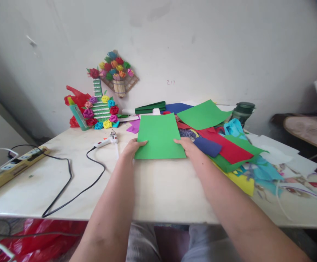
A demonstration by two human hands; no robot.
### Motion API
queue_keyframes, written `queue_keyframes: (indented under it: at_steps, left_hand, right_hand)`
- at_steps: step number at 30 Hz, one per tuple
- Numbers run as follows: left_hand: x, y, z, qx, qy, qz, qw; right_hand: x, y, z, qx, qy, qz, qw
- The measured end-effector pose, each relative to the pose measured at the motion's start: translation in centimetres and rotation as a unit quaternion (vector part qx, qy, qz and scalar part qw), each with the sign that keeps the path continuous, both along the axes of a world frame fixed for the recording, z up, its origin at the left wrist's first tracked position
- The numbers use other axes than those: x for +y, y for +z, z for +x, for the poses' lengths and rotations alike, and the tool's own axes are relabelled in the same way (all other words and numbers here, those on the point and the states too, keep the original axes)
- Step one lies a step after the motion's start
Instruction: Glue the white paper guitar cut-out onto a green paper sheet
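A flat green sheet of paper is held up over the white table, its broad face toward me. My left hand pinches its left edge, thumb in front and fingers hidden behind. On the opposite edge my right hand grips it the same way. Just left of the sheet lies a white hot glue gun with a black cord. Right beside my right hand, a dark blue paper piece rests on a heap of coloured paper.
A paper-flower guitar and a glue bottle stand at the back left. Another green sheet and a red paper piece lie on the right heap. A dark green jar stands behind. A power strip lies at left.
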State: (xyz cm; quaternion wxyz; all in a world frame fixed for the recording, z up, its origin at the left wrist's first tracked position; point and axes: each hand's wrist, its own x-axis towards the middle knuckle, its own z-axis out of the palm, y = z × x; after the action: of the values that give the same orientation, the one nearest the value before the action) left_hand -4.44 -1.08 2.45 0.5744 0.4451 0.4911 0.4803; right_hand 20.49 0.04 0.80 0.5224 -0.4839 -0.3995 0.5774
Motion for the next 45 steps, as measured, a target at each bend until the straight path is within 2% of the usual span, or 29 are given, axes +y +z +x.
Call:
queue_keyframes:
  at_steps: [4, 11, 36, 45]
  left_hand:
    - [-0.4, 0.3, 0.2, -0.018, -0.009, 0.041, 0.999]
    - [-0.5, 0.1, 0.3, -0.042, -0.025, 0.052, 0.997]
    - [-0.5, 0.2, 0.1, -0.045, -0.025, 0.046, 0.998]
    - [-0.4, -0.1, 0.2, -0.058, -0.023, 0.069, 0.996]
  right_hand:
    - [-0.3, 0.2, -0.2, -0.002, -0.001, 0.003, 1.0]
    - [-0.9, 0.7, -0.3, -0.017, 0.017, 0.061, 0.998]
    - [0.0, -0.3, 0.0, -0.002, 0.039, 0.061, 0.997]
    - [0.1, -0.5, 0.1, -0.004, 0.039, 0.082, 0.996]
